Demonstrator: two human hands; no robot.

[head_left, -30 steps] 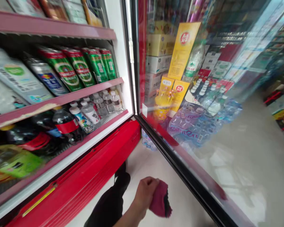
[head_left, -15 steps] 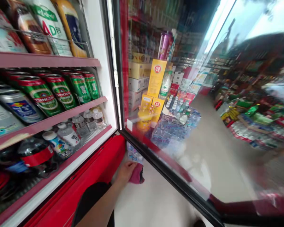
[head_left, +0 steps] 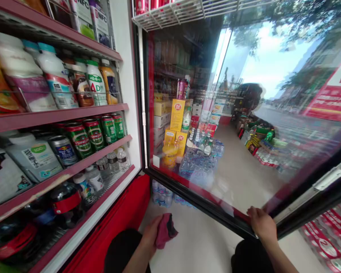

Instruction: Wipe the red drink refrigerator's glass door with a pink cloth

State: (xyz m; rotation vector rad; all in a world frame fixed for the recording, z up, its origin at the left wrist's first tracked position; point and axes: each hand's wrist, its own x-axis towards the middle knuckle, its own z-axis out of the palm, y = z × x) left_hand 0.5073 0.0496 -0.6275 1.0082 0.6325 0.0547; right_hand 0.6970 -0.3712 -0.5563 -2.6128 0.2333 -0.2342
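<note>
My left hand (head_left: 151, 236) is closed around a folded maroon cloth (head_left: 163, 233) with a dark underside, held low in front of the red base (head_left: 116, 227) of a drinks fridge. At the lower right, my right hand (head_left: 262, 226) grips the bottom corner of the fridge's glass door (head_left: 199, 203), its fingers curled over the black frame. The door stands swung outward. To the left, the fridge's shelves (head_left: 74, 112) hold bottles and cans, out of reach of both hands.
Green beer cans (head_left: 79, 141) and small water bottles (head_left: 113, 162) line the shelves. A white wire rack (head_left: 176, 14) with red cans is on the door's inner side. Wrapped water bottles (head_left: 161, 195) stand on the floor by the hinge, and red-labelled bottle packs (head_left: 326, 239) at the right.
My right hand has come into view, holding the door frame. The camera view has tilted up, showing upper shelves and the door rack. My left hand still holds the cloth, now turned more upright.
</note>
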